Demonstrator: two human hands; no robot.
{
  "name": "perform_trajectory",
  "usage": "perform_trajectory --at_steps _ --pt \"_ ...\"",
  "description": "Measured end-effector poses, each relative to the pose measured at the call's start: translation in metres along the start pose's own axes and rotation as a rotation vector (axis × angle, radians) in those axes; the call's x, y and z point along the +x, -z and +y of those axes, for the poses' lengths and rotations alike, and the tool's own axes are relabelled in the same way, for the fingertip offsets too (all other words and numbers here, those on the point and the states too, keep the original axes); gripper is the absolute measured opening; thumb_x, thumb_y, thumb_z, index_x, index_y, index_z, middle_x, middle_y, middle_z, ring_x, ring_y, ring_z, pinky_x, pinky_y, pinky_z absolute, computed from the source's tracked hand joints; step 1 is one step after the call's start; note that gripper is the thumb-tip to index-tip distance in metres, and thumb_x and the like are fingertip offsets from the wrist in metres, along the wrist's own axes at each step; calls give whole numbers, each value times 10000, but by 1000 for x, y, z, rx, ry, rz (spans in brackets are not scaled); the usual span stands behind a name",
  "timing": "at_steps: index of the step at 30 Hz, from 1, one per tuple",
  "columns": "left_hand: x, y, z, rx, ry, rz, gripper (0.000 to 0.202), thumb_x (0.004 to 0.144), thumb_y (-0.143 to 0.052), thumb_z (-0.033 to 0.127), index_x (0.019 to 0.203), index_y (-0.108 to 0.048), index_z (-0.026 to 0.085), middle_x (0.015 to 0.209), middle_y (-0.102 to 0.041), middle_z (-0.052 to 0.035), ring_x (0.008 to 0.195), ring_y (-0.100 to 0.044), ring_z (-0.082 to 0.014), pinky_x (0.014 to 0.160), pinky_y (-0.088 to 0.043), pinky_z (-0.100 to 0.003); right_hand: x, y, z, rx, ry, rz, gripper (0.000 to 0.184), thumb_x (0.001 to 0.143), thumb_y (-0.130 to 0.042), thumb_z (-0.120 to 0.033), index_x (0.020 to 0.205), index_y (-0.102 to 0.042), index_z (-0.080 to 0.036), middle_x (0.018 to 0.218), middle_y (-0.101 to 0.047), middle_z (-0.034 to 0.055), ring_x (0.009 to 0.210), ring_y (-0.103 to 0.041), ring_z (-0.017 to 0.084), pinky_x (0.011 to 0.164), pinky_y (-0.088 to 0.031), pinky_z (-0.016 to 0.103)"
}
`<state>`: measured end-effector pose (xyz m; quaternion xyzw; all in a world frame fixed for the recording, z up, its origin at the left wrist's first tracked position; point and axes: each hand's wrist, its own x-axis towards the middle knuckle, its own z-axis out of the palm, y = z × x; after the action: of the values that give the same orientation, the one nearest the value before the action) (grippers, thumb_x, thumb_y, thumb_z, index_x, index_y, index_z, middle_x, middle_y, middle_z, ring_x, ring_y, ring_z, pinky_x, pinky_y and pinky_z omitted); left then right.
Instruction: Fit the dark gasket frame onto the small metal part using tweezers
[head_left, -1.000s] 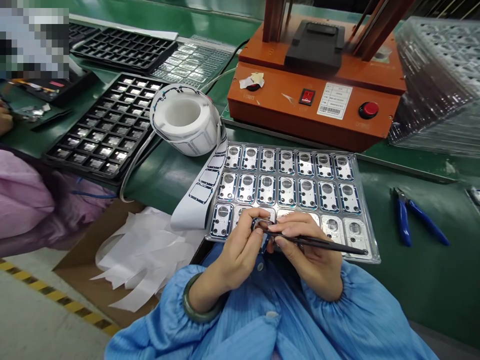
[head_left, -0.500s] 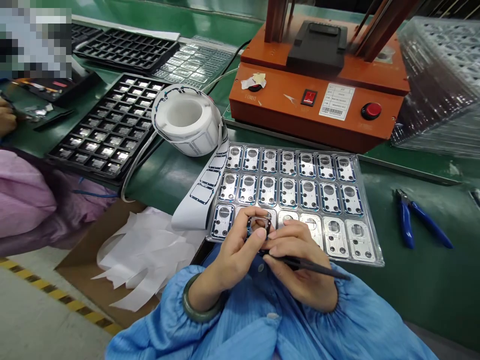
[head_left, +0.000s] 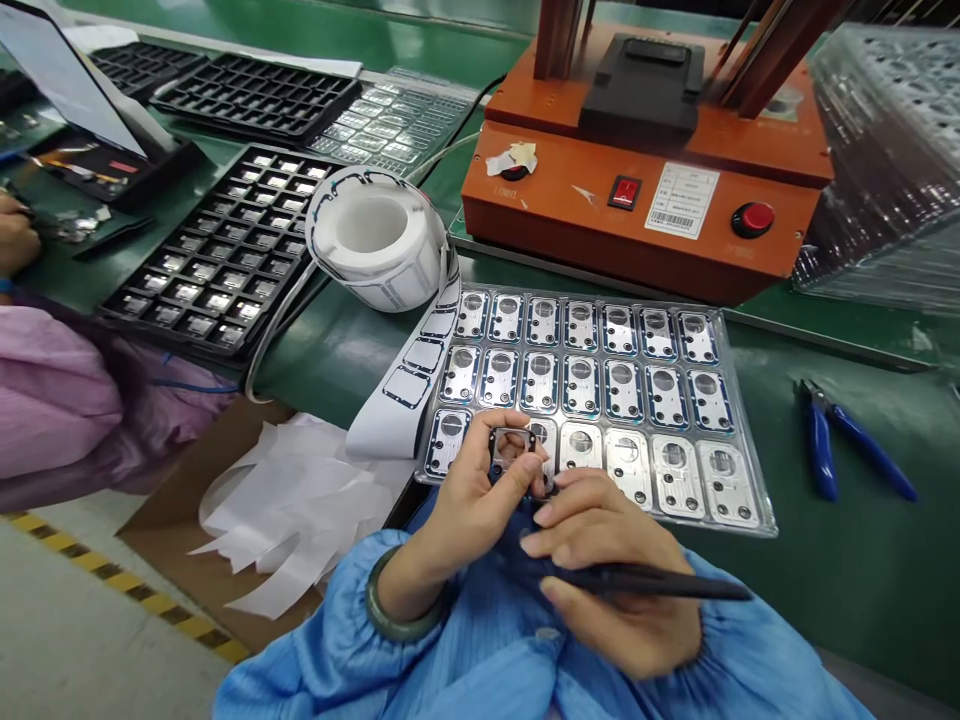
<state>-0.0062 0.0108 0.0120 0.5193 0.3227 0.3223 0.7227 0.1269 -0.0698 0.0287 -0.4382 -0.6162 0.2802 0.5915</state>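
My left hand (head_left: 491, 490) pinches a small rounded rectangular plate (head_left: 511, 450) with dark edging between thumb and fingers, above the front of the clear plastic tray (head_left: 759, 480). Finger shapes show within its outline; I cannot tell whether it is see-through or mirrored. In my right hand (head_left: 622, 570) are black tweezers (head_left: 667, 582), their handle pointing right and their tips hard to make out. That hand is just right of the plate, apart from it. Silvery metal plates (head_left: 581, 385) fill rows of the tray; those farther back carry dark blue edging, while several in the front row are bare.
A roll of white backing (head_left: 375, 235) with blue-black frames trails a strip to the tray. Behind stands an orange machine (head_left: 570, 215). Blue-handled cutters (head_left: 851, 440) lie right. White scraps (head_left: 285, 510) fill a carton. A black tray (head_left: 217, 250) and a co-worker's sleeve (head_left: 60, 390) are left.
My right hand has drawn away from the left, down and to the right, with the tweezers. The plate in my left hand now shows more fully.
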Motion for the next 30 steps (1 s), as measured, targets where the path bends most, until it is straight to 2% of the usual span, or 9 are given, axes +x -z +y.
perform_trajectory --at_steps 4,7,9,11,16,24,30 --pt "1 2 2 24 -11 -36 259 891 -590 283 1103 -456 216 799 -595 14 640 -564 -90 659 -472 -233 6 4 -5 179 -96 184 301 777 -645 -80 1029 -630 -245 925 -737 24 928 -662 194 873 -530 382" --pt "2 3 1 45 -15 -75 242 908 -563 268 1109 -442 207 696 -565 35 635 -564 -99 648 -462 -232 14 2 -3 233 -273 346 269 829 -633 -64 1010 -618 -263 973 -732 -12 934 -689 152 844 -563 305" --pt "1 3 1 54 -9 -89 222 913 -553 261 1093 -434 205 663 -552 45 618 -558 -97 642 -457 -231 20 -1 1 305 -395 407 221 855 -639 -106 996 -598 -272 955 -743 -29 900 -707 130 804 -577 259" --pt "1 4 1 61 -3 -91 206 912 -552 265 1068 -430 207 670 -554 47 604 -555 -94 627 -450 -228 24 -3 6 363 -458 418 200 864 -648 -150 997 -576 -280 926 -754 -33 862 -717 124 778 -583 245" --pt "2 5 1 106 2 -117 161 928 -513 258 1054 -421 216 634 -547 59 590 -531 -95 621 -429 -231 26 -6 18 378 -506 416 202 840 -689 -195 981 -571 -281 894 -758 -32 831 -717 119 770 -578 234" --pt "2 8 2 154 53 -181 154 913 -524 234 1020 -417 205 617 -546 65 577 -505 -95 604 -418 -240 21 -7 21 376 -511 364 108 878 -642 -219 968 -640 -280 937 -740 -36 845 -706 116 774 -584 237" --pt "4 7 4 163 69 -204 162 907 -521 241 1026 -417 204 620 -539 66 575 -506 -100 597 -422 -243 24 -8 17 335 -500 387 165 856 -660 -181 982 -609 -274 939 -746 -35 824 -717 129 691 -597 235"
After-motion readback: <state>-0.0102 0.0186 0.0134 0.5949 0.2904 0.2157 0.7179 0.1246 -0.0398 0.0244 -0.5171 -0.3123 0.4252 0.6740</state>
